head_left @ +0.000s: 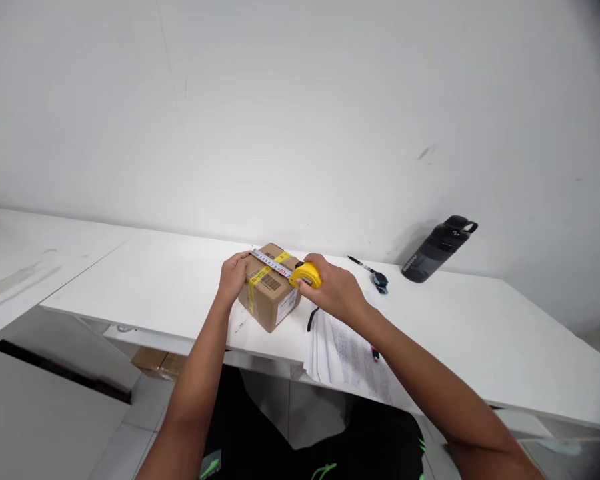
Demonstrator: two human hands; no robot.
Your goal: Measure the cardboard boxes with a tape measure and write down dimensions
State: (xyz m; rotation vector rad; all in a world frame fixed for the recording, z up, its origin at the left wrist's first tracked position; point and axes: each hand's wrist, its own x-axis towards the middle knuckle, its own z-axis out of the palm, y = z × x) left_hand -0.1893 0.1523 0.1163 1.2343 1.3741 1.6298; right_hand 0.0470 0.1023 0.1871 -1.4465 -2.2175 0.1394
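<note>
A small brown cardboard box [261,303] with yellow tape, a barcode and a white label sits on the white table. Across its top lies the extended blade [271,263] of a tape measure, printed with numbers. The yellow case of the tape measure [306,275] is in my right hand [337,288], its fingers wrapped round it, at the box's right top edge. My left hand [234,275] is closed at the box's left top edge, its fingertips on the blade's hooked end.
Printed papers [345,347] lie right of the box, with a pink-ended pen [375,354] on them. Behind are a thin black pen [360,263] and a dark blue bundle [379,282]. A black bottle [437,250] stands near the wall. Below the table is another cardboard box [155,362].
</note>
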